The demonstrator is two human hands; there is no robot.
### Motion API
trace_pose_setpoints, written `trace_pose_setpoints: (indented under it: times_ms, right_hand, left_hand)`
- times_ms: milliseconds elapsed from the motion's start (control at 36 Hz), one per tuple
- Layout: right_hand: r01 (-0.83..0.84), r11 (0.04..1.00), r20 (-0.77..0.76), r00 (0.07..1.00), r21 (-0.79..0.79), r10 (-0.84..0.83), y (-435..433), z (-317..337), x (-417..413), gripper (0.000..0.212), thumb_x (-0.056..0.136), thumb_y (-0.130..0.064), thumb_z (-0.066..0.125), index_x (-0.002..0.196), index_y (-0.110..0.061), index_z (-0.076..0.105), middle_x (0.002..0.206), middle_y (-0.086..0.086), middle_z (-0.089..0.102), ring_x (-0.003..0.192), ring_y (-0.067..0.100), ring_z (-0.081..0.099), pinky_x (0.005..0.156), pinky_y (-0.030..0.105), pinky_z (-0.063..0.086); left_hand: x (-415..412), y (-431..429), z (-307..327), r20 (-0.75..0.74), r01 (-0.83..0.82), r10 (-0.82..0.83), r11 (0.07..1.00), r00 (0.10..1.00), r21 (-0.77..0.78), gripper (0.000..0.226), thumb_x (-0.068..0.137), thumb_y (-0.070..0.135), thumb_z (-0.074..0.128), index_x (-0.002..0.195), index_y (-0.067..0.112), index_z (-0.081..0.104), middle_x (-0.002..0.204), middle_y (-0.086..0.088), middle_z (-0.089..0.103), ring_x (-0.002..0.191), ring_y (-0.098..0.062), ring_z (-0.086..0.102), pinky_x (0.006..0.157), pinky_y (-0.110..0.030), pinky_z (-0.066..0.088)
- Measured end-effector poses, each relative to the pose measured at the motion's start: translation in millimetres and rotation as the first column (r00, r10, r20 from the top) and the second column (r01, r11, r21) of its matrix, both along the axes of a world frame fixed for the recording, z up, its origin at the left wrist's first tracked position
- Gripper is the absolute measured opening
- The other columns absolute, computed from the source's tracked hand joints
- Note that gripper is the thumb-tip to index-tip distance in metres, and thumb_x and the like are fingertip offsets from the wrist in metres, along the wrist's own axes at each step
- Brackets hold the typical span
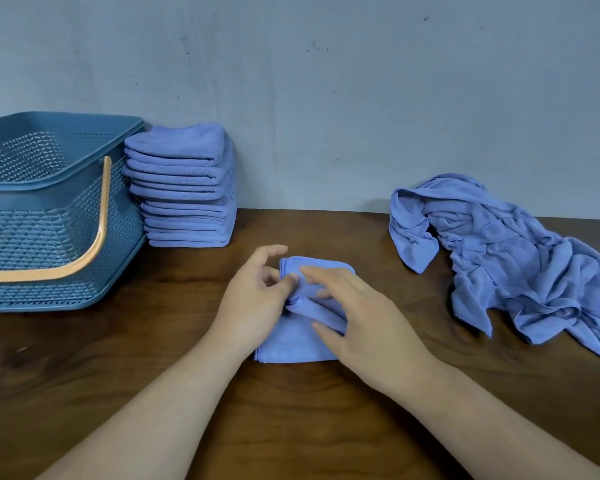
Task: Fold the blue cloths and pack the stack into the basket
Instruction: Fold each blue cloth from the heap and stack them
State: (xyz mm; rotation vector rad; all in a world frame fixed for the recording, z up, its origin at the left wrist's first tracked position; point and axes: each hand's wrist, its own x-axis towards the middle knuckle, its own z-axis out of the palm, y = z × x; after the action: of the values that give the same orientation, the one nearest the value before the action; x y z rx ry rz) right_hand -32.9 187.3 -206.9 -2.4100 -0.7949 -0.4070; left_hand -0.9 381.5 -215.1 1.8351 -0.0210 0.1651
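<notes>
Close in, dead ahead at twelve o'clock, a half-folded cloth (293, 353) lies on the dark wooden table (118, 382) with both hands on top of it. The left hand (257, 301) comes in from seven o'clock and pinches a raised fold at the cloth's left edge, thumb against curled fingers, forefinger lifted clear. The right hand (362, 318) reaches in from five o'clock, fingers laid over that same ridge and thumb tucked under it, so it looks to be grasping the fold too. I read this as the folding step, mid-crease, on one cloth.

Out at two o'clock sprawls a crumpled heap of loose cloths (520, 268), clearly unfolded, so there is plenty left to do. Further back at eleven o'clock, against the wall (326, 98), stands the folded stack (184, 188), tall and leaning a little. Just beside it at ten o'clock sits the blue basket (32, 188), its orange handle (97, 237) swung down over the near side; nothing shows inside it from here.

Next move, to my eye: bring the fold over, square the edges, press it flat, then carry it to eleven o'clock. That stack will want a gentle landing.
</notes>
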Motion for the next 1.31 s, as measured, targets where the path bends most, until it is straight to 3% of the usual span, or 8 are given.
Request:
trace_pose_setpoints:
  times_ms: [389,528,694,944,1028,1139,1222,1306]
  right_hand:
    - [0.149,0.953,-0.077,0.982,-0.264,-0.175,-25,-4,6,0.066,0.095,-0.009,0.057,0.156,-0.033,0.049,0.16,-0.021,0.044,0.147,0.003,0.042,0.111,0.014,0.034]
    - [0.212,0.95,-0.035,0.974,-0.229,-0.226,-28,-1,6,0.058,0.098,-0.006,0.056,0.152,-0.027,0.055,0.151,-0.011,0.059,0.124,0.019,0.066,0.095,0.034,0.057]
    - [0.15,0.924,-0.039,0.984,-0.352,-0.175,-26,-6,8,0.077,0.09,0.003,0.051,0.158,-0.034,0.046,0.163,-0.016,0.043,0.139,0.011,0.056,0.098,0.027,0.054]
    - [0.148,0.865,0.092,0.989,-0.479,-0.118,-19,-15,6,0.088,0.058,0.005,0.071,0.138,-0.03,0.066,0.146,-0.009,0.064,0.131,0.01,0.064,0.048,0.021,0.055]
    - [0.137,0.858,0.068,0.991,-0.495,-0.119,-24,-13,4,0.076,0.061,-0.012,0.067,0.135,-0.031,0.069,0.141,-0.01,0.068,0.125,0.008,0.067,0.052,0.019,0.054]
    - [0.1,0.842,0.033,0.995,-0.53,-0.097,-25,2,-7,0.068,0.087,-0.04,0.033,0.151,-0.034,0.055,0.159,-0.01,0.051,0.143,0.009,0.051,0.098,0.035,0.053]
    - [0.057,0.855,-0.078,0.99,-0.516,-0.113,-23,13,-11,0.068,0.096,-0.058,0.017,0.157,-0.041,0.044,0.167,-0.017,0.035,0.15,0.006,0.033,0.113,0.034,0.036]
    - [0.082,0.937,-0.053,0.993,-0.34,-0.106,-27,11,-1,0.06,0.105,-0.06,0.018,0.124,-0.035,0.069,0.135,-0.018,0.066,0.118,0.003,0.053,0.1,0.032,0.046]
  left_hand:
    - [7,6,1,-0.081,-0.19,0.175,0.954,0.981,-0.234,0.022,0.098,0.018,0.064,0.11,0.035,0.066,0.089,-0.006,0.07,0.079,-0.014,0.062,0.077,-0.039,0.049]
    - [9,6,-1,-0.087,-0.216,0.2,0.938,0.976,-0.272,0.014,0.091,0.02,0.064,0.104,0.023,0.064,0.082,-0.001,0.065,0.078,-0.016,0.059,0.076,-0.041,0.049]
    - [10,6,-3,-0.066,-0.299,0.292,0.93,0.954,-0.213,0.012,0.097,0.016,0.06,0.108,0.019,0.058,0.062,0.016,0.05,0.053,0.0,0.045,0.063,-0.03,0.041]
    - [-3,6,5,0.045,-0.259,0.255,0.957,0.966,0.134,0.018,0.098,0.016,0.057,0.109,0.029,0.052,0.077,0.006,0.054,0.057,-0.006,0.048,0.051,-0.019,0.04]
    - [-6,8,3,0.187,-0.312,0.26,0.879,0.947,0.361,0.033,0.092,0.012,0.059,0.117,0.032,0.053,0.11,0.01,0.053,0.095,-0.009,0.054,0.072,-0.024,0.046]
    - [-13,3,8,0.451,-0.262,0.028,0.845,0.892,0.466,0.037,0.09,0.013,0.053,0.121,0.03,0.062,0.123,0.019,0.057,0.115,-0.007,0.05,0.097,-0.032,0.045]
    - [-18,-5,0,0.287,-0.029,-0.22,0.746,0.932,0.666,0.036,0.102,0.035,0.046,0.135,0.038,0.06,0.136,0.026,0.058,0.134,0.004,0.045,0.123,-0.038,0.028]
    - [-17,-4,-10,0.021,0.176,-0.296,0.622,0.955,0.763,0.05,0.108,0.058,0.035,0.157,0.048,0.038,0.165,0.032,0.027,0.154,0.014,0.007,0.132,-0.043,0.0]
